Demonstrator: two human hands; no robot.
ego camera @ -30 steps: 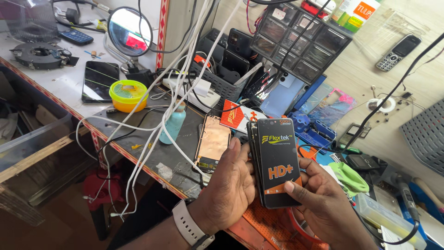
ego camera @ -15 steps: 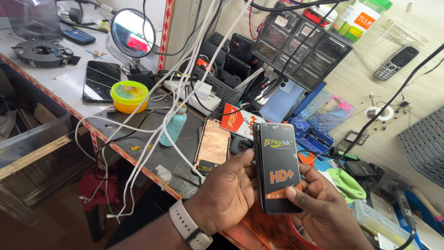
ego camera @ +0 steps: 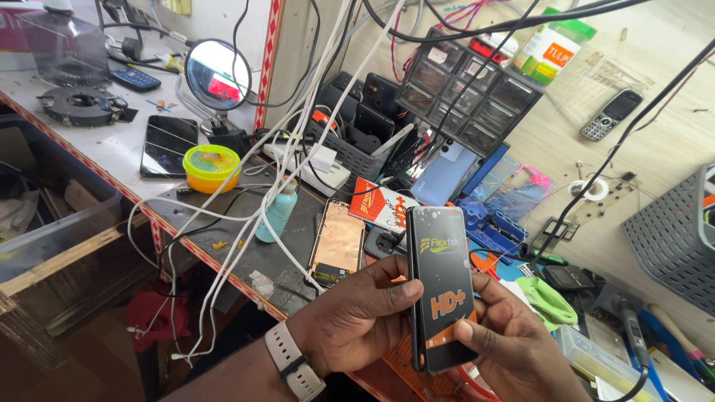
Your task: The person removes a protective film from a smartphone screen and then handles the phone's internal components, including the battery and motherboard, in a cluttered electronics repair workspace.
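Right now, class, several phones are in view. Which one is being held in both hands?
The black phone with the orange-marked film over its screen, upright between left hand and right hand. The dark phone and the opened phone lie on the bench.

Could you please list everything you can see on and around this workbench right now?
phone screen panel: one, black with orange markings, held upright between both hands
opened phone body: one, coppery inside, flat on the dark mat
small bottle: one, teal, upright on the mat
round tub: one, yellow, green inside, on the bench
dark phone: one, black, lying flat left of the tub
round mirror: one, on a stand behind the tub
drawer cabinet: one, black, against the wall
keypad phone: one, grey, far right
cables: several, white, hanging across the bench
left hand: watch on wrist, gripping the panel's left edge
right hand: supporting the panel's lower right
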